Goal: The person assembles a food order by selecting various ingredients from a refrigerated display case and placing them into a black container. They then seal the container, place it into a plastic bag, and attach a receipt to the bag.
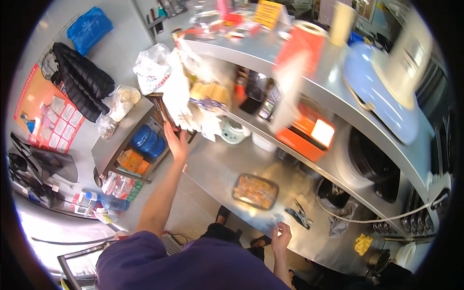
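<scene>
left hand (178,146) just below white plastic bags (177,94) at left end of metal shelf (333,89); fingers extended, nothing grasped, contact unclear. right hand (281,237) by bench (208,162) edge, fingers half-curled, released. bags likely light, limp, slippery, easily torn: pinch gathered edge. food tray (255,192) on bench probably heavier, spill-prone: support opposite rims. yellow sign (268,13), wall poster (50,108): print too blurred or small.

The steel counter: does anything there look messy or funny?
A bit: a yellow cloth lies crumpled toward the right end, and a white cord sags loosely nearby, so both look untidy. I see no clear spill.
</scene>
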Demonstrator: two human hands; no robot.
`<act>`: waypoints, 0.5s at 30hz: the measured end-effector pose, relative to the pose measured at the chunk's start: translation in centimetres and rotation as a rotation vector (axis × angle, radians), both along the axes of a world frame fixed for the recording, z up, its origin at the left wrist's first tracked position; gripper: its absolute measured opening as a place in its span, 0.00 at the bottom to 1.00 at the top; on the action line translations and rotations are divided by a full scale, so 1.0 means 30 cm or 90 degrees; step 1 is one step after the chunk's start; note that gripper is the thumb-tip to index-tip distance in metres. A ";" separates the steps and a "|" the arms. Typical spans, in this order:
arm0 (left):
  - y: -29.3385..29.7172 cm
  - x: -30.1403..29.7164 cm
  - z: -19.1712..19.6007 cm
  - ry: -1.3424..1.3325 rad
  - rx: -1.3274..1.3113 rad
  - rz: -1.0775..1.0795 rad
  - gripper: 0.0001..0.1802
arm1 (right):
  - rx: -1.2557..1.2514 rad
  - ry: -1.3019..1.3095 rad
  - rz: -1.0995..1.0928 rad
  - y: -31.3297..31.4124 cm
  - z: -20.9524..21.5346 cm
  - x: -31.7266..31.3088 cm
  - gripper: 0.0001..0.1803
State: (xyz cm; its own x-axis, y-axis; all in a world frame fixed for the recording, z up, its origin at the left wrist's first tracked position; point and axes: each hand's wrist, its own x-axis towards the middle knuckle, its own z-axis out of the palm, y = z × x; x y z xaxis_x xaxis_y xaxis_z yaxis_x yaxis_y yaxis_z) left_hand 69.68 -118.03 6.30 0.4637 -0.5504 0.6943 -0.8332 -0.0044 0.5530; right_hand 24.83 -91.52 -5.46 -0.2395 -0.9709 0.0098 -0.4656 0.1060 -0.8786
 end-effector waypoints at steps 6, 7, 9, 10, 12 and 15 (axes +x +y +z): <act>-0.238 0.371 0.056 0.126 0.143 -0.147 0.12 | 0.011 0.070 0.159 -0.237 0.148 0.364 0.09; -0.222 0.386 0.057 0.130 0.116 -0.186 0.12 | 0.017 0.081 0.175 -0.268 0.183 0.409 0.09; -0.125 0.333 0.226 0.213 0.172 -0.280 0.11 | 0.000 0.118 0.208 -0.308 0.239 0.473 0.09; -0.087 0.389 0.186 0.259 0.205 -0.346 0.12 | 0.002 0.122 0.229 -0.329 0.264 0.520 0.09; -0.050 0.457 0.195 0.285 0.236 -0.425 0.13 | 0.001 0.148 0.267 -0.363 0.301 0.599 0.09; -0.012 0.469 0.301 0.281 0.251 -0.448 0.13 | -0.007 0.201 0.345 -0.427 0.347 0.702 0.09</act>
State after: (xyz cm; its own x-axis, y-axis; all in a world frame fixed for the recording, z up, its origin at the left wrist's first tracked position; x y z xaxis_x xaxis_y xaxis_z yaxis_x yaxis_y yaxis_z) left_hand 83.75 -118.39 15.33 0.1106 -0.9655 0.2358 -0.4293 0.1675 0.8875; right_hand 45.89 -104.33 4.94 0.3023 -0.9531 0.0106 -0.6876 -0.2258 -0.6901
